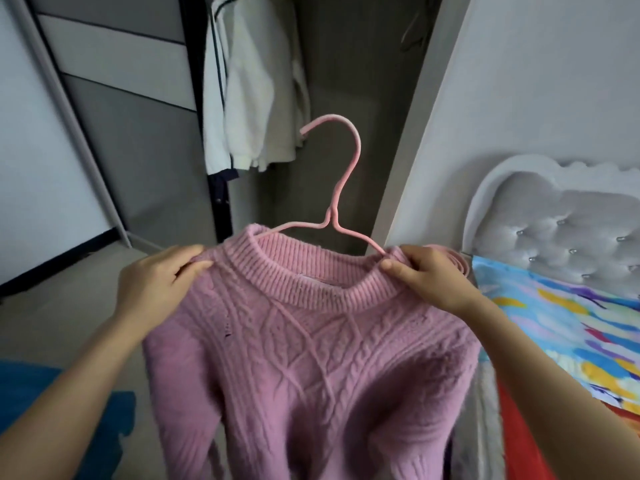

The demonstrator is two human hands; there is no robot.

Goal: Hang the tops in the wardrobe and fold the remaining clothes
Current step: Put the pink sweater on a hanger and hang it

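Left hand (156,282) and right hand (429,278) grip pink sweater (311,358), white tops (249,98) hanging ahead.

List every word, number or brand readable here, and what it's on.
None can be read. The sweater, hanger, hanging white tops and bed cover show no lettering.
A pale patch inside the sweater's collar may be a label, but it is too blurred to read.

The sweater (311,358) sits on a hanger (341,181) at centre, with the left hand (156,282) gripping its shoulder at nine o'clock and the right hand (426,278) at three. Behind it, at twelve, is the wardrobe (363,98), with hung garments (249,98) inside at eleven. The bed (571,334) lies at four, its headboard (561,230) at two.
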